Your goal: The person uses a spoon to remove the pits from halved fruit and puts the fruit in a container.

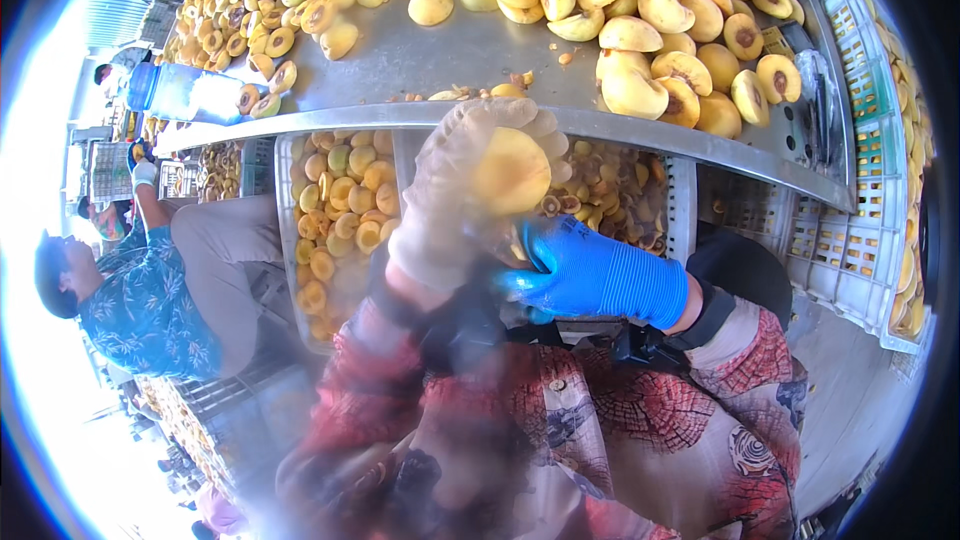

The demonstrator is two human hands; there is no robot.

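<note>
My left hand [442, 195], in a whitish glove, holds a yellow peach [513, 171] just in front of the metal table's edge. Close beside it, below and to the right, is my right hand [592, 270] in a blue coated glove. Its thumb and fingers curl towards the fruit's underside. Something small and brownish shows between them, too blurred to name. Beyond both hands, the steel table [420, 60] bears a heap of halved peaches [637, 22], some with brown pit hollows facing up. Small scraps of fruit [517, 82] lie along its raised rim.
Under the table edge stand a crate of peach halves [341, 202] and a container of darker pieces [622, 180]. Stacked plastic crates [847, 240] rise at the right. A large plastic bottle [187, 94] lies on the left, near a seated co-worker [150, 300].
</note>
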